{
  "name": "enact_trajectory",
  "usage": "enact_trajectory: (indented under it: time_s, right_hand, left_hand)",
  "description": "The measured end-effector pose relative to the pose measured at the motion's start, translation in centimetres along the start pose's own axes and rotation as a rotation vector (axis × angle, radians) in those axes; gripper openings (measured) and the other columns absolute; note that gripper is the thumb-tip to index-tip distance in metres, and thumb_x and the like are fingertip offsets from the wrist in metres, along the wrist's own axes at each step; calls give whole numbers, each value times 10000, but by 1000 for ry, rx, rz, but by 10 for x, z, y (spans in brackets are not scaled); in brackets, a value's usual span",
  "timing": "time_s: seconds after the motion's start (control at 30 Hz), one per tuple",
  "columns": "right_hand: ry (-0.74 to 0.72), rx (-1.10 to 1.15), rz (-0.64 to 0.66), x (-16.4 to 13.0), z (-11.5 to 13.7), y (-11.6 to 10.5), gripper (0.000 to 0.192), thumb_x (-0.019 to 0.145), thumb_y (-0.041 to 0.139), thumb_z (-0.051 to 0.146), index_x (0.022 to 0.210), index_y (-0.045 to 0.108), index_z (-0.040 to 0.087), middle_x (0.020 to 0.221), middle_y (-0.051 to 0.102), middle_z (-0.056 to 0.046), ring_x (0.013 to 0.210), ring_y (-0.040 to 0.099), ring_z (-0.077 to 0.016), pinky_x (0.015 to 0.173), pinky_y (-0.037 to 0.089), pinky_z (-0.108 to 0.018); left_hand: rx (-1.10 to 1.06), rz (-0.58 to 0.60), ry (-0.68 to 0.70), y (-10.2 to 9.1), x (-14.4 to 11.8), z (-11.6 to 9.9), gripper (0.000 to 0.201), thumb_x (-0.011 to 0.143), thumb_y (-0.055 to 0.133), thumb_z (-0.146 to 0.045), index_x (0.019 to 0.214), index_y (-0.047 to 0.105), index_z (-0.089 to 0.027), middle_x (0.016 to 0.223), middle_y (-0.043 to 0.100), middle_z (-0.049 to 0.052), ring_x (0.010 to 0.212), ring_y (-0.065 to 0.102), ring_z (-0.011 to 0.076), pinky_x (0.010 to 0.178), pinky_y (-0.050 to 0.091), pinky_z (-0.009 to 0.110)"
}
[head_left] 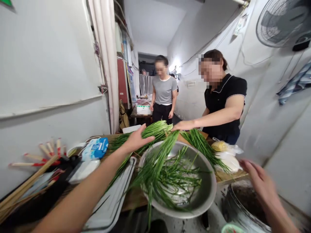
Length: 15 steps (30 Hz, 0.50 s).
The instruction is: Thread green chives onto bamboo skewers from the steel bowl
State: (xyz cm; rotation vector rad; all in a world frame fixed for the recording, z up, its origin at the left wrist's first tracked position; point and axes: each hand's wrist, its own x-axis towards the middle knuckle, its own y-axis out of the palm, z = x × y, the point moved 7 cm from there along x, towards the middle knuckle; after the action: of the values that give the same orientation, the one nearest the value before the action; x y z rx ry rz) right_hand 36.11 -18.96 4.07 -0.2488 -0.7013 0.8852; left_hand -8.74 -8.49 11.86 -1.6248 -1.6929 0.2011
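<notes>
My left hand (139,139) is stretched out over the table with its fingers apart, holding nothing. It is nearest to a bundle of long green garlic chives (155,129). Below and right of it stands a wide metal basin (212,191) with loose chives (179,176) inside. A bunch of chives (161,155) slants into the basin, its upper end by the hand (184,125) of a person in black. My right hand (259,176) is off to the right, fingers extended and nothing in them, close to a white plastic bag (228,160).
Another chive bundle (200,144) lies behind the basin. On the left are a white tray (110,207), a blue wipes pack (95,149) and bamboo sticks (26,184). A dark-mouthed drum (233,202) stands at lower right. A person in grey (164,90) stands beyond the table.
</notes>
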Motion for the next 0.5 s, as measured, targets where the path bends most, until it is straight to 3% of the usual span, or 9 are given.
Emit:
enact_trajectory:
  time_s: [0.07,0.1,0.17,0.27,0.37,0.5]
  right_hand:
    - [-118,-86,311,-3,53,54,479,827,320,498,1003,602,154,1012,630,-70,959,557,-209,846,405,-288]
    - [-221,-172,534,-8,78,90,477,848,284,470,1029,599,160,1029,624,-64,957,557,-199,828,405,-271]
    - [-265,-248,687,-11,108,144,445,838,324,441,889,659,154,884,662,-67,837,594,-196,735,422,-250]
    - [-250,-397,764,-13,111,201,415,834,347,361,821,674,105,804,659,-111,773,597,-207,674,408,-255]
    - [-259,-541,829,-15,96,233,404,819,369,324,690,672,91,683,647,-115,675,595,-199,612,393,-254]
    - [-322,-667,760,-22,109,246,350,791,411,294,648,658,93,701,644,-151,684,603,-220,609,383,-274]
  left_hand:
    - [73,69,-40,11,18,-6,789,556,686,-487,1198,463,-85,1245,457,183,1130,428,295,932,330,359]
    - [89,110,-73,14,27,-5,740,574,670,-485,1152,503,-53,1200,494,201,1086,467,297,905,350,352]
    - [75,133,-69,3,38,3,607,664,587,-471,1116,538,-70,1142,552,158,1013,524,246,863,374,301]
    - [208,195,-42,-35,26,43,380,697,553,-401,975,625,-151,1012,627,61,934,551,195,836,366,253]
    - [431,219,-268,-65,-13,118,237,631,611,-320,751,656,-121,833,648,89,869,554,230,810,361,299]
    - [485,143,-469,-62,-50,194,284,576,666,-323,719,619,-82,831,616,167,894,540,308,766,373,376]
